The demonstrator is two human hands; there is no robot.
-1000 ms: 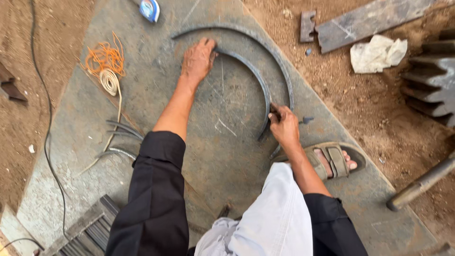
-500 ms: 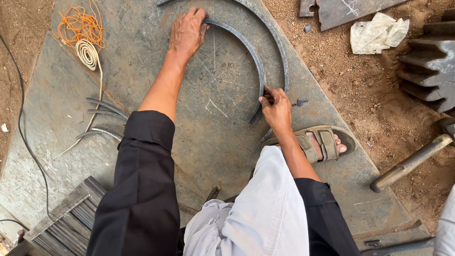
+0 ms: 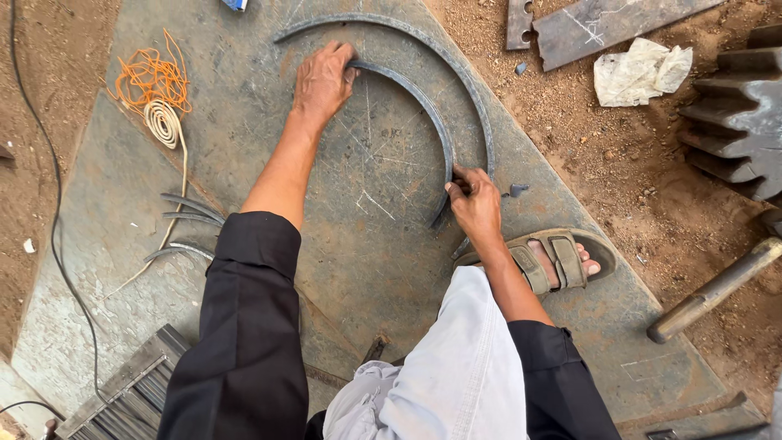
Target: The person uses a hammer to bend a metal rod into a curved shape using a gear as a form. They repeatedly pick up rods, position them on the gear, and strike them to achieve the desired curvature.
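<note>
A grey steel plate (image 3: 358, 269) lies on the dirt ground. On it rest two curved flat metal strips, an inner arc (image 3: 428, 114) and a larger outer arc (image 3: 456, 65) around it. My left hand (image 3: 323, 80) presses on the upper left end of the inner arc. My right hand (image 3: 474, 204) pinches the lower right end of that same arc against the plate. My sandalled right foot (image 3: 554, 261) stands on the plate just right of my right hand.
An orange and white cord coil (image 3: 159, 98) and several short curved strips (image 3: 191, 216) lie at the plate's left. Flat steel bars (image 3: 603, 24), a crumpled white rag (image 3: 639, 72), a large gear (image 3: 737, 106) and a hammer handle (image 3: 713, 289) sit on the dirt at right. Stacked flat bars (image 3: 130, 399) lie bottom left.
The view has shifted slightly; both hands stay on the ends of the inner arc, with my left hand's grip adjusted at the upper end.
</note>
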